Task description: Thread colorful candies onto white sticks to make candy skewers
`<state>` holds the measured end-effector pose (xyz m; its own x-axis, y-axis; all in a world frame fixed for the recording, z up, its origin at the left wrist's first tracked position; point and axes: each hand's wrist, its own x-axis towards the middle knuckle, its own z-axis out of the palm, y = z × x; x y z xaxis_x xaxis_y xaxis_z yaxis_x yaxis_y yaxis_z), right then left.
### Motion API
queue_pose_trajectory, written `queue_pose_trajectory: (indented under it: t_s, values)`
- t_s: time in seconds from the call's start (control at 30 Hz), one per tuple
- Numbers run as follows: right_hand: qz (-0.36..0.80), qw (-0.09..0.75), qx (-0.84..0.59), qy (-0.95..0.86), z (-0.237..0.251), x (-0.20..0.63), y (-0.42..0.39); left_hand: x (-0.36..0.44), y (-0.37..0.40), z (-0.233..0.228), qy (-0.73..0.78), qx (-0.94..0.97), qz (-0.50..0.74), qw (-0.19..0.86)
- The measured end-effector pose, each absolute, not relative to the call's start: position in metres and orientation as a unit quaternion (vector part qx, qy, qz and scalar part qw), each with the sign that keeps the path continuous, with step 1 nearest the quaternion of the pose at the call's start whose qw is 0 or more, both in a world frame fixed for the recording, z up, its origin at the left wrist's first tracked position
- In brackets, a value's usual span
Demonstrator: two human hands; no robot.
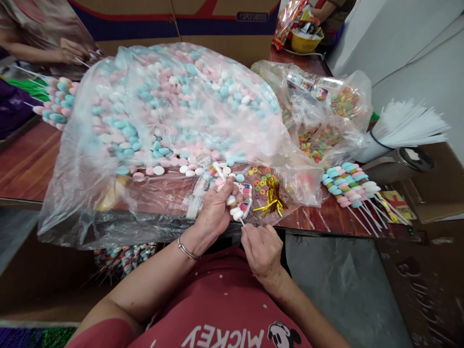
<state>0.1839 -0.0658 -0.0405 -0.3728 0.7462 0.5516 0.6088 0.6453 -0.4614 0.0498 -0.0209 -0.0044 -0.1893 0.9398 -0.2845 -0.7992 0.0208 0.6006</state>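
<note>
My left hand (pixel 213 212) grips a white stick with several pastel candies threaded on it, the candy skewer (pixel 235 209), near the table's front edge. My right hand (pixel 261 251) pinches the lower end of that same stick just below the candies. Directly behind my hands lies a huge clear plastic bag (pixel 170 116) full of pink, blue and white candies. A small pile of gold twist ties (pixel 270 203) and coloured ring candies sits right of my left hand.
Finished candy skewers (pixel 350 186) lie at the right on the wooden table (pixel 25 164). A bundle of white sticks (pixel 409 126) stands in a cup far right. Another person's hands (pixel 72 50) work with skewers at the back left. Cardboard boxes (pixel 174 21) stand behind.
</note>
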Motion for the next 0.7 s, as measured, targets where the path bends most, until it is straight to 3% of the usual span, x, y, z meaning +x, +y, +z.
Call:
queue_pose_trajectory:
  t_s: [0.17,0.23,0.43,0.7]
  values:
    - [0.462,0.378,-0.454,-0.662,-0.045,0.185,-0.072,0.05,-0.029,0.0,0.334,0.14,0.635,0.682]
    - [0.521,0.378,-0.459,-0.612,-0.047,0.188,-0.072,0.044,-0.028,0.001,0.34,0.157,0.63,0.68]
    - [0.38,0.395,-0.444,-0.709,-0.041,0.192,-0.065,0.016,-0.011,0.005,0.325,0.153,0.703,0.614]
    - [0.21,0.383,-0.407,-0.802,-0.045,0.19,-0.067,0.011,0.012,0.006,0.322,0.082,0.681,0.652]
